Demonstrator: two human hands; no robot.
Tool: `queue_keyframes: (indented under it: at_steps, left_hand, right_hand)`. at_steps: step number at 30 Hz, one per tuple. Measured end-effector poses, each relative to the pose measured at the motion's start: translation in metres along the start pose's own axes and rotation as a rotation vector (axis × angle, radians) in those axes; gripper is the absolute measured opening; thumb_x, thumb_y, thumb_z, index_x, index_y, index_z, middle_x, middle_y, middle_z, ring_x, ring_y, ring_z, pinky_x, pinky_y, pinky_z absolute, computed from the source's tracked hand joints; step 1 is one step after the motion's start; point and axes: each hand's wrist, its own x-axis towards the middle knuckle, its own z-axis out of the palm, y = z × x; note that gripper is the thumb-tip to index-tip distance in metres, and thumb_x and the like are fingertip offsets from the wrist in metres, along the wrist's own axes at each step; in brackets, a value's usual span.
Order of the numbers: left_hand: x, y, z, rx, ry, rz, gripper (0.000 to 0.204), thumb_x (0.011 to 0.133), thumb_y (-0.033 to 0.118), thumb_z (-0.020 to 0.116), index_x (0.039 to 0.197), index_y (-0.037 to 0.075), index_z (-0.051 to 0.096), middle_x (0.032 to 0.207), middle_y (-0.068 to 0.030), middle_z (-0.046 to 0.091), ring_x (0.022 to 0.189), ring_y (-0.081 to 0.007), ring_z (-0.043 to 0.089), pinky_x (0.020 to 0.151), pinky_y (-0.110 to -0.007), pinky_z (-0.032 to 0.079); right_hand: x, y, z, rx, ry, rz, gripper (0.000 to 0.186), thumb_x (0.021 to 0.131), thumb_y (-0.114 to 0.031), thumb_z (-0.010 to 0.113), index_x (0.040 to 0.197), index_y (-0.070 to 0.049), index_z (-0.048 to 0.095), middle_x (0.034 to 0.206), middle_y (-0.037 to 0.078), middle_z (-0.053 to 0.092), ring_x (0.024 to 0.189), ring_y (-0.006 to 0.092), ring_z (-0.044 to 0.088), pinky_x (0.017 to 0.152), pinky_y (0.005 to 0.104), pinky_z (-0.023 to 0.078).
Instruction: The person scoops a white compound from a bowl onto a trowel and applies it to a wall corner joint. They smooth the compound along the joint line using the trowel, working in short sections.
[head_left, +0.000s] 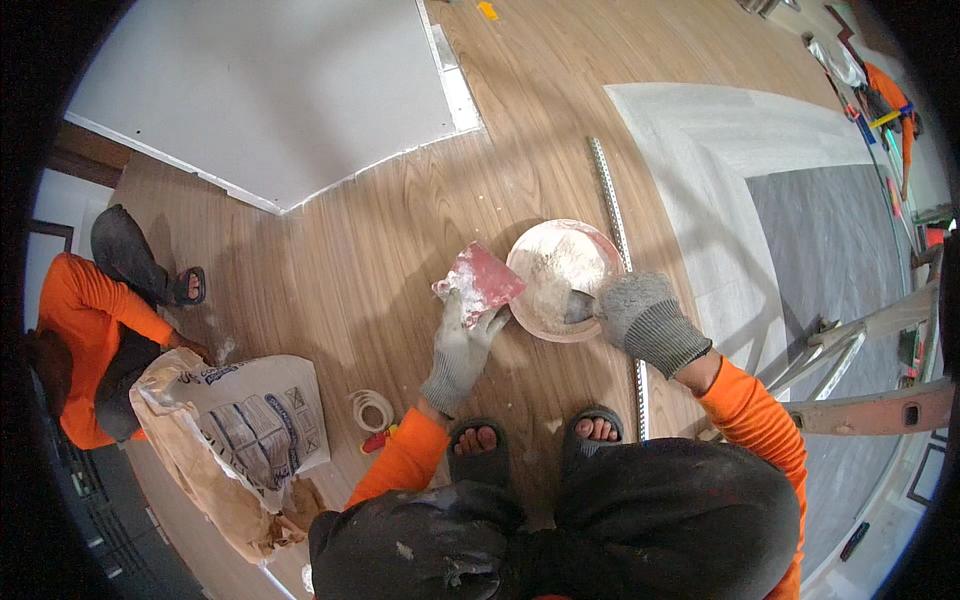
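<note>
My left hand, in a grey work glove, is closed on the near edge of a red plastic plaster spreader smeared with white. The spreader's right corner meets the rim of a round pinkish bowl. White powder or paste lies in the bowl, heaped toward its far side. In a matching glove, my right hand grips a putty knife at the bowl's right rim. The knife's dark blade reaches into the bowl; its handle is hidden inside my fist.
An opened paper sack stands left, beside a crouching person in orange. Near my feet lie a tape roll and a red-yellow tool. A perforated metal strip runs past the bowl. A ladder is right; another person works far right.
</note>
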Motion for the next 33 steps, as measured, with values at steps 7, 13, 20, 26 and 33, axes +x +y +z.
queue_keyframes:
  at_steps: [7,13,20,26,33]
  left_hand:
    - [0.000,-0.002,-0.005,-0.057,0.043,-0.006,0.061,0.112,0.046,0.032,0.160,0.008,0.029,0.161,-0.0151,0.039,0.150,-0.0361,0.036,0.125,-0.056,0.026]
    - [0.003,-0.005,-0.010,-0.021,0.008,0.004,0.059,0.112,0.045,0.031,0.160,0.010,0.031,0.162,-0.0135,0.039,0.149,-0.0351,0.037,0.125,-0.055,0.027]
    - [-0.003,-0.001,-0.013,-0.024,0.002,0.012,0.060,0.112,0.047,0.032,0.160,0.010,0.031,0.160,-0.0134,0.042,0.148,-0.0343,0.040,0.122,-0.054,0.032]
    - [0.002,-0.005,-0.012,-0.075,0.035,-0.005,0.060,0.112,0.046,0.034,0.160,0.010,0.030,0.160,-0.0145,0.041,0.148,-0.0350,0.039,0.122,-0.055,0.031]
    - [-0.002,-0.003,-0.020,-0.084,0.006,0.007,0.059,0.112,0.043,0.035,0.159,0.008,0.030,0.160,-0.0166,0.041,0.148,-0.0380,0.039,0.123,-0.055,0.030]
  right_hand:
    - [0.004,0.000,-0.001,0.038,0.161,-0.150,0.024,0.088,-0.026,0.066,0.087,-0.006,0.079,0.082,0.018,0.075,0.078,0.0332,0.075,0.071,0.0466,0.057]
    - [0.038,-0.007,0.016,0.009,0.467,-0.237,0.025,0.088,-0.029,0.068,0.098,-0.010,0.080,0.093,0.014,0.077,0.090,0.0320,0.075,0.088,0.0464,0.055]
    - [0.043,-0.017,-0.020,0.040,-0.110,-0.110,0.041,0.093,-0.038,0.061,0.122,-0.012,0.074,0.120,0.014,0.073,0.118,0.0291,0.066,0.113,0.0466,0.040]
    - [0.051,-0.015,0.009,-0.049,0.138,-0.129,0.045,0.093,-0.037,0.059,0.128,-0.013,0.071,0.127,0.012,0.070,0.124,0.0269,0.062,0.114,0.0436,0.039]
    - [0.075,-0.021,-0.015,0.041,0.037,-0.187,0.042,0.102,-0.034,0.047,0.136,-0.014,0.063,0.140,0.012,0.063,0.131,0.0240,0.057,0.115,0.0422,0.040]
